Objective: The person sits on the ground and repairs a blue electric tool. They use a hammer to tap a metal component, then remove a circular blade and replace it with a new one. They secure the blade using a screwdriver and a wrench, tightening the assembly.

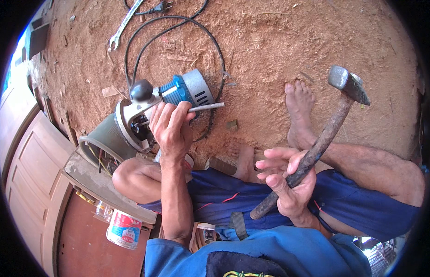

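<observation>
A router (pixel 180 90) with a blue and silver motor body and a round black knob (pixel 142 90) lies on its side to my left. My left hand (pixel 171 127) is closed at the router's base, its fingers round a thin grey metal rod (pixel 208 107) that sticks out to the right. What lies under the palm is hidden. My right hand (pixel 289 184) holds a hammer (pixel 323 138) by its worn dark handle, loosely, with several fingers partly straightened. The hammer's steel head (pixel 348 84) is raised at the upper right, apart from the router.
A black cord (pixel 219 46) loops across the sawdust-covered ground, near a wrench (pixel 115 41) and a plug (pixel 160 7). Beside the router stands a greenish-grey bucket (pixel 108 138). Wooden panels (pixel 34 152) and a white-and-red tub (pixel 125 228) are at the left. Bare feet (pixel 299 106) rest ahead.
</observation>
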`<state>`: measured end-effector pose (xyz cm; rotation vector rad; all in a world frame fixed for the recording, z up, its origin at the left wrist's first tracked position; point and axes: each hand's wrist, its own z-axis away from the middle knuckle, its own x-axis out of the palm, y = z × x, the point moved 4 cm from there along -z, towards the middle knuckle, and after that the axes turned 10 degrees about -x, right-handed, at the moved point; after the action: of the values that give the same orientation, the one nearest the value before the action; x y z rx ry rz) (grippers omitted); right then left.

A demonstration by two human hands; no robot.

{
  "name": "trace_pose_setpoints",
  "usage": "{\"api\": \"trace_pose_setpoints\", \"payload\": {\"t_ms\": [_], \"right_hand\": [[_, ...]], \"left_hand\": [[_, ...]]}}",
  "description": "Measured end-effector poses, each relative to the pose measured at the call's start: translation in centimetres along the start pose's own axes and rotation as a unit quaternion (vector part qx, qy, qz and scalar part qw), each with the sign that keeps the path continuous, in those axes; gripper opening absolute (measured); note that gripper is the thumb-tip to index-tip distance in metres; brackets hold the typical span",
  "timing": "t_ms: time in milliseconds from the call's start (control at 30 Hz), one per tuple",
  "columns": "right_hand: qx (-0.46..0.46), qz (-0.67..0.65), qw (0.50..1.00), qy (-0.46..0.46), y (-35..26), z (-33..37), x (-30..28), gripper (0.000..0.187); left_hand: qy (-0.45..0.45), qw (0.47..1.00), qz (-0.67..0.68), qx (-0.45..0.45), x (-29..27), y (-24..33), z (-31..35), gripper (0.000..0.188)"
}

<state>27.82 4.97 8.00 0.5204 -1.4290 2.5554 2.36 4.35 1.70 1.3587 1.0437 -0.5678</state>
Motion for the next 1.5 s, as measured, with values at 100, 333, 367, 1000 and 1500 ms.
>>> {"api": "trace_pose_setpoints", "payload": {"t_ms": [100,333,367,1000,1500], "right_hand": [[0.006,-0.003,1.0,-0.001,0.0,-0.2,0.1,0.041],[0.015,0.025,0.999,0.011,0.5,0.0,0.3,0.047],[0.016,0.023,1.0,0.012,0.5,0.0,0.3,0.047],[0.022,0.023,0.999,-0.007,0.6,-0.1,0.6,0.046],[0.132,0.112,0.977,-0.127,0.6,0.8,1.3,0.061]], "left_hand": [[0.002,1.0,0.007,0.013,-0.1,-0.1,0.1,0.02],[-0.008,0.999,0.018,0.025,-0.5,-0.4,0.4,0.022],[-0.007,0.999,0.018,0.027,-0.6,-0.5,0.4,0.022],[0.012,0.999,0.03,0.029,-0.8,-0.6,0.4,0.023],[0.069,0.996,-0.02,0.062,1.0,-1.8,0.6,0.039]]}}
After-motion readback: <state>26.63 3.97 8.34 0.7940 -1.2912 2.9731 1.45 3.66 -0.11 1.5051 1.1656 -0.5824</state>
